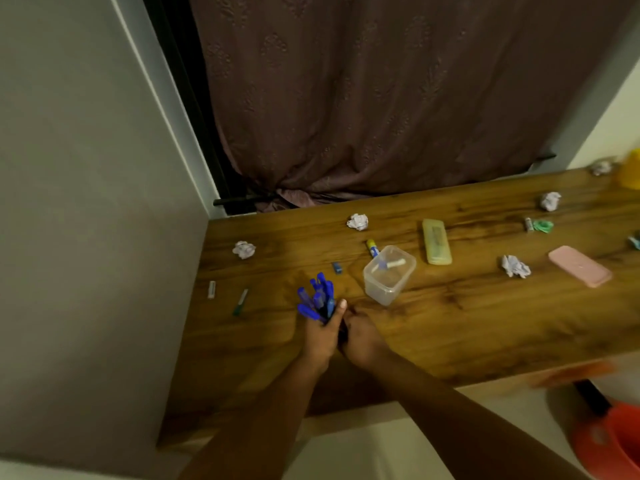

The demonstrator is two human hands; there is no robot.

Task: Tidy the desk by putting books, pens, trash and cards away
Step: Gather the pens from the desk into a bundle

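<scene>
The left hand (320,336) is curled around a bunch of blue pens (317,297), their capped ends fanning up and away toward eleven o'clock, so the bundle's long axis runs roughly from the wrist out toward the far left of the desk (450,327). The right hand (362,336) presses in against the bundle's lower end from the three o'clock side; its fingers look bent around the pen bottoms, as if squaring them up, though the contact is dark and partly hidden. The clear plastic tub (388,274) stands open at about one o'clock from the grip, near but not touching, with a glue stick (372,247) just behind it. That tub seems the likely home for the pens, and the bundle would need tipping rightward to enter it. A loose green pen (240,301) lies at nine o'clock, nearer the left hand, its axis pointing roughly toward twelve. Crumpled paper balls (357,221) sit scattered farther off, along with a yellow case (436,245) and a pink case (580,266).
</scene>
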